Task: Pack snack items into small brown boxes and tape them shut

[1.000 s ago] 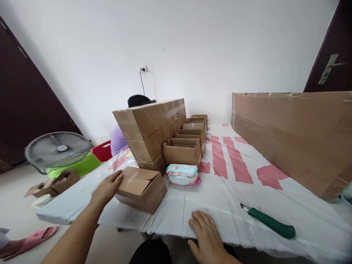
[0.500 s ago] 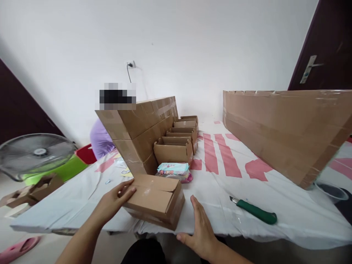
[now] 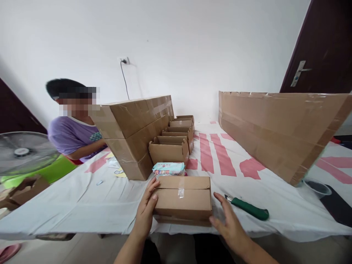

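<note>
A closed cardboard box lies near the table's front edge, its long side toward me and a bit of clear tape across the top seam. My left hand grips its left end, with fingers over the top edge and thumb against the corner. At the other end, my right hand is open, fingers apart; its thumb is close to the front right corner, and I cannot tell whether it touches. Just right of that hand lies a green utility knife. Behind the box sits a light blue wipes pack, partly hidden.
Stacked sealed cartons stand left of a row of open cardboard boxes. A large cardboard panel stands at right, near a clear plastic tub. A person in purple sits behind the cartons, beside a fan.
The box has turned square to me and shifted right, with my left hand on it. My right hand has moved right, to the box's right end. The other person has come into fuller view.
</note>
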### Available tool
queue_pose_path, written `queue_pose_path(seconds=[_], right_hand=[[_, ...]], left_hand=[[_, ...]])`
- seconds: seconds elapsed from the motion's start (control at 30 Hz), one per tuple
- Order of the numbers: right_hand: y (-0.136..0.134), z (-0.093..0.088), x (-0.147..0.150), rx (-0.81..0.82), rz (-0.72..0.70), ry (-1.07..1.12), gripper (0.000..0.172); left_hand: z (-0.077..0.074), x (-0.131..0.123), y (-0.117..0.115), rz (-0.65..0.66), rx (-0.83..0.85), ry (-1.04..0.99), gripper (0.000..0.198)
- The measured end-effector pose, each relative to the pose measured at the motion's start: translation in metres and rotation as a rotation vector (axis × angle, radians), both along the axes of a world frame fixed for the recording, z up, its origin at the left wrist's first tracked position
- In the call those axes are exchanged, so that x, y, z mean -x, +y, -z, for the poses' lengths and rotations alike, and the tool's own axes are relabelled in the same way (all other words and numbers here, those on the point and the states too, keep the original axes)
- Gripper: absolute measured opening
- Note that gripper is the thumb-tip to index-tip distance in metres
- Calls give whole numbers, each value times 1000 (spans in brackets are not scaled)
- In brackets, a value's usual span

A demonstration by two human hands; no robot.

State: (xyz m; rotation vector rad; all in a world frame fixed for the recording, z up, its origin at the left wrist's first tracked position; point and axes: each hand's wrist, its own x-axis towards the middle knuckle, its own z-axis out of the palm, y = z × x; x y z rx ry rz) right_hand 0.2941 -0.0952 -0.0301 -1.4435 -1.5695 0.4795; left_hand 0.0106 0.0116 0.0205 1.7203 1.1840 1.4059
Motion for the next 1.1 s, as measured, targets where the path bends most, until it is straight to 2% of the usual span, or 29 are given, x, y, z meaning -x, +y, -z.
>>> queue_pose_path(seconds=[0.1,0.23,0.33,0.4,0.5,0.6,0.7,0.77,0.83,0.93,1.1], right_hand=[[-1,-8,-50,-58,107,-217,37],[-1,10,-102,26,323,-450,37],[-1,21,-117,82,283,-501,38],[4,16,-117,78,249,-475,39],[19,-17,-104,-10,271,-408,40],[37,-69,-75,-177,212,-350,39],[50,-120,-32,-306,-75,-437,34],[57,-145,-1,-312,-260,-561,32],[63,-161,28,-287,-366,-725,30],[72,-171,59,-249,-418,-903,27],[81,-175,74,-180,-432,-1005,25]], left_hand=[[-1,-2,-1,7,22,-15,45],[-2,-3,0,2,20,-37,45],[-1,-4,1,20,10,-72,43],[-1,-5,1,26,20,-104,42],[-1,-6,1,31,37,-138,41],[-2,-5,1,32,35,-144,41],[0,-5,1,36,23,-144,41],[1,-4,2,48,14,-146,41],[3,-4,3,61,6,-152,40],[4,-4,4,62,-5,-163,39],[2,-4,3,49,14,-144,41]])
